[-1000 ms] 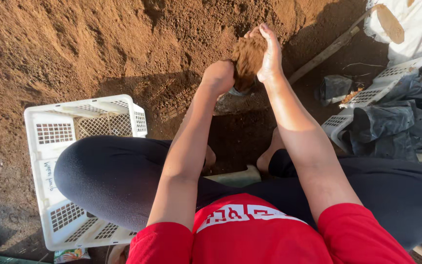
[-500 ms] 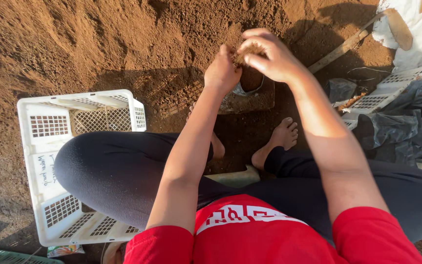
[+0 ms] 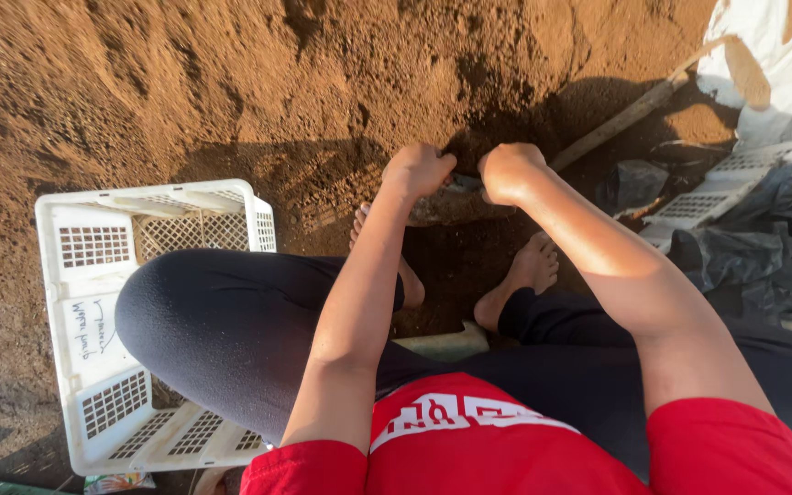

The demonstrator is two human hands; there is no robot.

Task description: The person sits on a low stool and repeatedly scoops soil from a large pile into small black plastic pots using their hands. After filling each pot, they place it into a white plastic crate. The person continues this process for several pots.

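Both fists, left hand [image 3: 417,170] and right hand [image 3: 508,171], have dropped from the raised, soil-cupping position to grip a small pot [image 3: 451,203] low in the soil [image 3: 277,82], just beyond the feet.

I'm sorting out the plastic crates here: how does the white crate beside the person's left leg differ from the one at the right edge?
The white crate by the left leg shows nearly whole, its open mesh walls in plain sunlight. The crate at the right edge shows only in part, half buried under black plastic sheeting and mostly in shade. Both are white plastic with perforated mesh panels, resting on loose brown soil.
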